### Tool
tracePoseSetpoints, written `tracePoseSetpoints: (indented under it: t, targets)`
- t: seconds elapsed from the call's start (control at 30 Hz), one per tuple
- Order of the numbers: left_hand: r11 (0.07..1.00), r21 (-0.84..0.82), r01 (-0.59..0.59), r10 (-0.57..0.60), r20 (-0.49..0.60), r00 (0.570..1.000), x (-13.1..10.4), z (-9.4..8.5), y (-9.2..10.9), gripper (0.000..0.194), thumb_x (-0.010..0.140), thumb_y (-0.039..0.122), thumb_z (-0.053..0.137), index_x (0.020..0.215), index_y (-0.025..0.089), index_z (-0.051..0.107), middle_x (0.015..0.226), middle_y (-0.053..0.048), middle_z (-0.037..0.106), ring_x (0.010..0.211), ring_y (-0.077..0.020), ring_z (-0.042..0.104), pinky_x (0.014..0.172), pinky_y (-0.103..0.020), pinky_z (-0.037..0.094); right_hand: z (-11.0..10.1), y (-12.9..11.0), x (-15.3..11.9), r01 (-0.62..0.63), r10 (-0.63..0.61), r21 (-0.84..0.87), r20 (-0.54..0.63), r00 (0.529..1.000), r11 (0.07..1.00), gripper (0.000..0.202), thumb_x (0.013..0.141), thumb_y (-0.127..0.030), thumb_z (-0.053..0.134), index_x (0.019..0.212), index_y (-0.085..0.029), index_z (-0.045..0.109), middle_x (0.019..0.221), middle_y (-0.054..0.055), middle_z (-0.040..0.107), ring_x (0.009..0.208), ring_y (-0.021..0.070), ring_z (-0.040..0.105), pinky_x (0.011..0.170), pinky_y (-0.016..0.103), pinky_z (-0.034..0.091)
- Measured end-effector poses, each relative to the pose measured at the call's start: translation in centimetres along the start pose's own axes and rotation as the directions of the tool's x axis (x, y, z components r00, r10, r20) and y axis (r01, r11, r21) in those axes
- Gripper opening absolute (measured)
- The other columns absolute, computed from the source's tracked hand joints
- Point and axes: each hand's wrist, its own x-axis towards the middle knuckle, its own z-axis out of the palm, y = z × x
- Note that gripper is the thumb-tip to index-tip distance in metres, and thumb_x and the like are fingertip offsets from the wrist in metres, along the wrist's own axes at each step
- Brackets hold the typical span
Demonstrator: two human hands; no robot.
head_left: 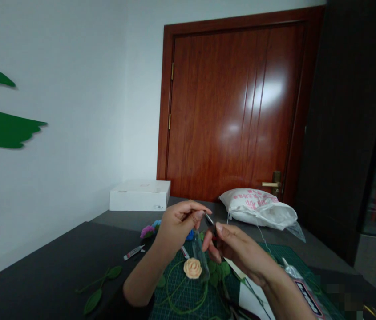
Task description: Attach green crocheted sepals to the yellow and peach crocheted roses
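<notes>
My left hand (183, 220) is raised above the mat, its thumb and forefinger pinched together. Whatever lies between those fingertips is too small to make out. My right hand (239, 251) grips a small pointed metal tool (209, 220), whose tip reaches up to the left fingertips. A bit of red shows by the right fingers, but the tool's handle is mostly hidden. Below the hands lies a peach crocheted rose (192, 268) beside a clear plastic sleeve (201, 255). Green leaves (219, 272) and a looped green stem or wire (188, 310) are around it.
A green cutting mat (174, 289) covers the dark table. Left are a small glue tube (133, 253), crocheted leaves (93, 302) and a purple flower (147, 231). A silver tube (303, 284) lies right. Behind stand a white box (139, 198) and a white bag (257, 206).
</notes>
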Motion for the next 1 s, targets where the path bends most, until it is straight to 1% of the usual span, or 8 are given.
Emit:
tracePoseSetpoints:
  t: [0.1, 0.2, 0.33, 0.4, 0.53, 0.7, 0.87, 1.0]
  targets:
    - [0.999, -0.028, -0.017, 0.018, 0.042, 0.999, -0.1, -0.4, 0.1, 0.014, 0.082, 0.023, 0.062, 0.080, 0.015, 0.073, 0.059, 0.000, 0.057, 0.056, -0.0121, 0.052, 0.055, -0.023, 0.040, 0.3, -0.2, -0.3, -0.037, 0.036, 0.119, 0.009, 0.999, 0.992, 0.054, 0.095, -0.058, 0.043, 0.081, -0.015, 0.072, 0.059, -0.001, 0.049, 0.056, 0.0123, 0.043, 0.057, 0.025, 0.036]
    - [0.998, -0.044, -0.042, 0.045, 0.064, 0.997, -0.2, -0.5, 0.2, 0.012, 0.081, 0.022, 0.063, 0.077, 0.015, 0.073, 0.059, 0.000, 0.057, 0.055, -0.0118, 0.051, 0.055, -0.024, 0.040, 0.4, -0.2, -0.3, -0.047, 0.042, 0.164, 0.031, 0.999, 0.985, 0.053, 0.095, -0.056, 0.045, 0.079, -0.014, 0.073, 0.058, -0.001, 0.048, 0.055, 0.0119, 0.043, 0.058, 0.025, 0.035]
    - [0.994, -0.052, -0.096, 0.100, 0.086, 0.991, -0.2, -0.6, 0.3, 0.012, 0.081, 0.019, 0.062, 0.073, 0.016, 0.071, 0.062, 0.001, 0.056, 0.055, -0.0109, 0.051, 0.054, -0.023, 0.039, 0.5, -0.4, -0.5, -0.065, 0.052, 0.220, 0.065, 0.997, 0.973, 0.051, 0.096, -0.053, 0.046, 0.076, -0.013, 0.071, 0.054, -0.004, 0.040, 0.052, 0.0101, 0.036, 0.055, 0.024, 0.029]
    - [0.993, -0.032, -0.117, 0.119, 0.078, 0.990, -0.1, -0.6, 0.3, 0.012, 0.081, 0.019, 0.062, 0.073, 0.016, 0.071, 0.062, 0.000, 0.056, 0.056, -0.0114, 0.051, 0.055, -0.024, 0.040, 0.6, -0.6, -0.5, -0.073, 0.061, 0.226, 0.062, 0.996, 0.971, 0.051, 0.095, -0.054, 0.047, 0.075, -0.013, 0.070, 0.054, -0.005, 0.037, 0.051, 0.0100, 0.033, 0.054, 0.025, 0.028]
    - [0.987, 0.015, -0.159, 0.157, 0.072, 0.985, -0.1, -0.8, 0.5, 0.013, 0.080, 0.018, 0.063, 0.072, 0.018, 0.072, 0.062, 0.000, 0.057, 0.058, -0.0129, 0.052, 0.057, -0.026, 0.040, 0.9, -0.9, -0.7, -0.072, 0.062, 0.205, 0.053, 0.997, 0.976, 0.050, 0.094, -0.056, 0.050, 0.074, -0.013, 0.069, 0.054, -0.006, 0.036, 0.051, 0.0097, 0.031, 0.053, 0.025, 0.025]
    - [0.971, 0.043, -0.237, 0.233, 0.085, 0.969, -0.1, -1.1, 0.8, 0.018, 0.078, 0.009, 0.061, 0.072, 0.019, 0.075, 0.062, -0.001, 0.060, 0.060, -0.0130, 0.053, 0.058, -0.026, 0.041, 1.0, -1.0, -0.8, -0.106, 0.090, 0.240, 0.076, 0.993, 0.965, 0.051, 0.094, -0.055, 0.049, 0.071, -0.013, 0.066, 0.053, -0.006, 0.033, 0.049, 0.0083, 0.028, 0.050, 0.024, 0.021]
    - [0.946, 0.037, -0.321, 0.317, 0.091, 0.944, -0.1, -1.3, 0.6, 0.024, 0.078, 0.004, 0.058, 0.072, 0.019, 0.075, 0.061, -0.001, 0.060, 0.059, -0.0118, 0.053, 0.057, -0.024, 0.040, 1.0, -0.6, -0.7, -0.138, 0.114, 0.268, 0.106, 0.988, 0.953, 0.051, 0.093, -0.055, 0.051, 0.071, -0.011, 0.065, 0.053, -0.006, 0.035, 0.048, 0.0072, 0.028, 0.049, 0.023, 0.022]
    - [0.944, 0.027, -0.328, 0.325, 0.083, 0.942, -0.1, -1.4, 0.4, 0.025, 0.078, 0.003, 0.057, 0.073, 0.019, 0.076, 0.061, -0.001, 0.060, 0.059, -0.0114, 0.053, 0.057, -0.024, 0.040, 1.1, -0.4, -0.7, -0.104, 0.080, 0.279, 0.097, 0.992, 0.955, 0.049, 0.096, -0.050, 0.049, 0.074, -0.010, 0.066, 0.054, -0.006, 0.036, 0.050, 0.0073, 0.030, 0.050, 0.022, 0.023]
